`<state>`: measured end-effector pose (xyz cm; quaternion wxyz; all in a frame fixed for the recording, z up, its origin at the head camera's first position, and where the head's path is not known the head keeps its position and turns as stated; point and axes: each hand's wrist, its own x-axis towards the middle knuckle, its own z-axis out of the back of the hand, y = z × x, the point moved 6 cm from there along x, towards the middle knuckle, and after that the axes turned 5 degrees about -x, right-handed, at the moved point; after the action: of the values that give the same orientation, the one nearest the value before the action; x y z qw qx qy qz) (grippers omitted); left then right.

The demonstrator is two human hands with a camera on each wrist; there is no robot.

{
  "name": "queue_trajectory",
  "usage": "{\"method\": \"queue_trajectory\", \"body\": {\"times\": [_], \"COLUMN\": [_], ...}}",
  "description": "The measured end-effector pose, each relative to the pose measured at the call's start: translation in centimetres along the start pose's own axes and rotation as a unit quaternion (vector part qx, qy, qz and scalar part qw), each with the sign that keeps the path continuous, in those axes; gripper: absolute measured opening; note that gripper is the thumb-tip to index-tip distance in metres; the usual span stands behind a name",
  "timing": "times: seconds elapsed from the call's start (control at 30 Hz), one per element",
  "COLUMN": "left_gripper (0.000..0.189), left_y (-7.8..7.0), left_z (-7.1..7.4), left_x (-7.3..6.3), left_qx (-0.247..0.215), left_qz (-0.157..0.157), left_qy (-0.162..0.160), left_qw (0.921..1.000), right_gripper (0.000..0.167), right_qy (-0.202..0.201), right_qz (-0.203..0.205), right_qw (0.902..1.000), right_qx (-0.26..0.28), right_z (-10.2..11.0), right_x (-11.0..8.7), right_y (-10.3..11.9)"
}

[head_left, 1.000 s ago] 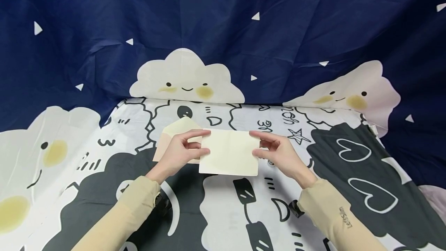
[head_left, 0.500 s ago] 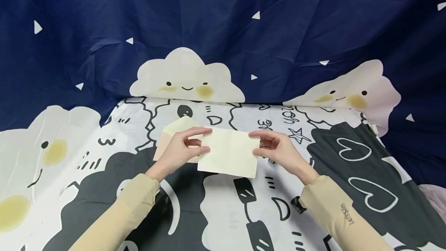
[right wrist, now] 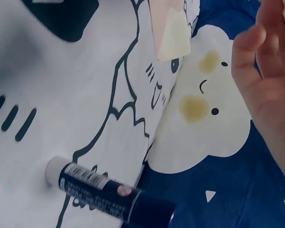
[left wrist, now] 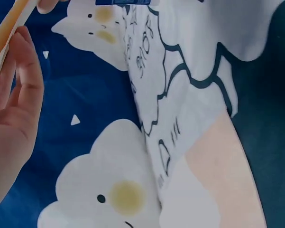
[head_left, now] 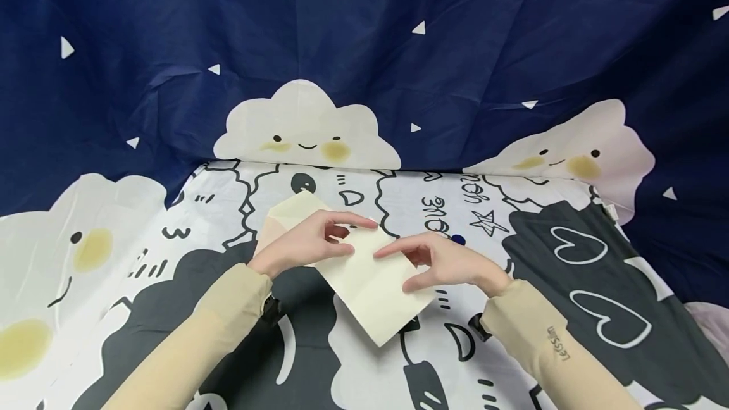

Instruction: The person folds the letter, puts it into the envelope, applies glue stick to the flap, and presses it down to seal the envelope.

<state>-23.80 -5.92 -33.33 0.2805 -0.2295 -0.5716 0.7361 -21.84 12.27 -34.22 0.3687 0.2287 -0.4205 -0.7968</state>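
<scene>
The person wears pale beige sleeves. The left sleeve [head_left: 188,340], at lower left of the frame, and the right sleeve [head_left: 547,340], at lower right, each end in a loose cuff. Small dark lettering [head_left: 558,343] marks the right one. A black device shows beneath the left cuff [head_left: 271,310], another [head_left: 479,326] beneath the right. The left hand [head_left: 304,242] and right hand [head_left: 450,261] are bare.

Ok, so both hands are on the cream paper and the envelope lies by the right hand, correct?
Not quite: the head view shows the envelope by the left hand, not the right hand. Both hands are indeed on the cream paper.
</scene>
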Motion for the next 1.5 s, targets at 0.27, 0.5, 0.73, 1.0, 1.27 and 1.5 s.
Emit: {"method": "queue_trajectory", "body": {"times": [0.27, 0.5, 0.73, 1.0, 1.27, 1.5], "left_gripper": [0.042, 0.045, 0.061, 0.073, 0.074, 0.074], "left_y": [-0.3, 1.3, 2.0, 2.2, 2.2, 2.3], "left_z": [0.4, 1.4, 0.8, 0.3, 0.5, 0.6], "left_x": [0.1, -0.6, -0.3, 0.3, 0.4, 0.6], "left_qx": [0.035, -0.052, -0.117, -0.136, -0.126, -0.126], "left_qz": [-0.007, 0.008, 0.012, 0.008, 0.011, 0.012], "left_qy": [-0.010, -0.068, -0.100, -0.107, -0.115, -0.117], "left_qw": [0.9993, 0.9963, 0.9880, 0.9849, 0.9853, 0.9850], "right_gripper": [0.058, 0.069, 0.074, 0.075, 0.075, 0.076], "right_qy": [-0.030, -0.137, -0.189, -0.212, -0.208, -0.204], "right_qz": [-0.025, -0.068, -0.064, -0.052, -0.049, -0.046], "right_qw": [0.9989, 0.9840, 0.9681, 0.9569, 0.9564, 0.9555], "right_qx": [0.028, 0.091, 0.151, 0.191, 0.199, 0.208], "right_z": [-0.1, 1.3, 1.3, 1.0, 0.9, 1.1], "right_x": [-0.2, -1.0, -0.6, 0.0, 0.2, 0.2], "right_y": [-0.2, -2.0, -2.5, -2.5, -2.4, -2.3]}}
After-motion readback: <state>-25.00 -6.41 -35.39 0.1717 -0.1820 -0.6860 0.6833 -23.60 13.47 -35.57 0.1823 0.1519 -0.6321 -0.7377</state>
